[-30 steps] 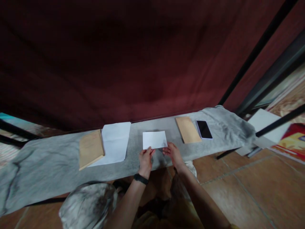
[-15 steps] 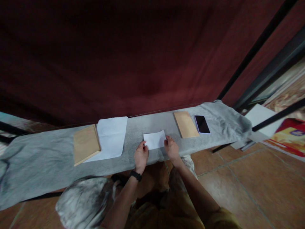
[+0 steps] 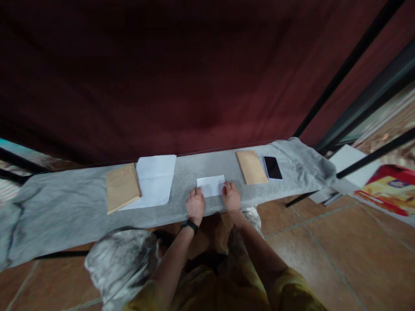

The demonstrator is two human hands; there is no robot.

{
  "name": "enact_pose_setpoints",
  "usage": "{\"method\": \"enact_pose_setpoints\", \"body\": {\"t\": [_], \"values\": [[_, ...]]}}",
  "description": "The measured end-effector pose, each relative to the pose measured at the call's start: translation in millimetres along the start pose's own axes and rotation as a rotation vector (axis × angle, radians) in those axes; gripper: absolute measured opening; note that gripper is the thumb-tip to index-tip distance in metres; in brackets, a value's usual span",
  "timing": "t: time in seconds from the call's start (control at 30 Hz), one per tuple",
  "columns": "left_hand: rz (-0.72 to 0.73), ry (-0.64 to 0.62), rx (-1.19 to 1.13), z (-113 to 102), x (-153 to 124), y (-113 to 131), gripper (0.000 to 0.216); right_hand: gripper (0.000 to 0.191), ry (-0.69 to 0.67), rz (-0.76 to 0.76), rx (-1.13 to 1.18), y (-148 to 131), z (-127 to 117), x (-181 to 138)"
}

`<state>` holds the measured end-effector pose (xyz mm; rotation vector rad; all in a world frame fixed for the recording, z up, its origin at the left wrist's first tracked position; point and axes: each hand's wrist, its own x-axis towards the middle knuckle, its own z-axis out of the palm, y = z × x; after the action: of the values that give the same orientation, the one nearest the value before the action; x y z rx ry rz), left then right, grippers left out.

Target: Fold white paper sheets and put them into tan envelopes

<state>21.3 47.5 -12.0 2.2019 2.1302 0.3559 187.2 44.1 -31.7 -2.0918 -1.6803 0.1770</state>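
A small white sheet of paper (image 3: 211,186) lies on the grey cloth in front of me. My left hand (image 3: 195,204), with a black band on its wrist, is at the paper's left edge, palm down, fingers bent and close together on it. At the opposite edge my right hand (image 3: 231,197) has its fingers closed on the paper, the thumb side turned inward. Both thumbs are partly hidden. Left of my hands lie large white sheets (image 3: 157,179), partly under a brown paper envelope (image 3: 122,188). A second brown envelope (image 3: 252,167) lies to the right.
A phone (image 3: 272,167) rests beyond the right-hand envelope. Grey cloth (image 3: 65,203) covers the long narrow bench. Behind it hangs a dark red curtain (image 3: 201,86). Black metal bars (image 3: 343,69) and a red-and-yellow printed box (image 3: 389,188) are at the right.
My left hand has turned more palm down at the paper's edge. The paper appears flatter and slightly narrower from front to back. The whole view has shifted slightly.
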Motion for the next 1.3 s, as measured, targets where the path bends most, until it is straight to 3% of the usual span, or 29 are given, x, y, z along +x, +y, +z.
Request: {"method": "enact_pose_setpoints", "body": {"t": [0.13,0.27,0.47,0.73,0.87,1.07,1.3], "values": [[0.19,0.073,-0.004,9.6,-0.1,6.3,0.041,0.031,0.001,-0.025,0.049,-0.5,1.1,-0.5],[0.341,0.012,-0.076,26.5,1.0,18.8,0.051,0.035,0.008,-0.119,0.149,-12.2,3.5,-0.3],[0.312,-0.06,-0.066,34.7,0.6,19.8,0.058,0.046,-0.103,-0.388,0.138,-18.3,12.0,-7.0],[0.156,0.04,-0.136,22.2,-4.7,-10.5,0.057,0.059,-0.008,-0.35,-0.025,12.5,16.7,-8.5],[0.086,0.074,-0.143,18.4,2.2,-4.2,0.058,0.062,-0.004,-0.347,-0.039,13.5,20.7,-8.0],[0.323,-0.036,-0.165,26.2,25.0,17.2,0.057,0.058,0.009,-0.324,-0.023,14.4,22.8,-10.7],[0.379,-0.039,-0.096,33.9,26.6,7.1,0.059,0.049,-0.054,-0.336,0.046,-2.1,20.9,8.8]]}}
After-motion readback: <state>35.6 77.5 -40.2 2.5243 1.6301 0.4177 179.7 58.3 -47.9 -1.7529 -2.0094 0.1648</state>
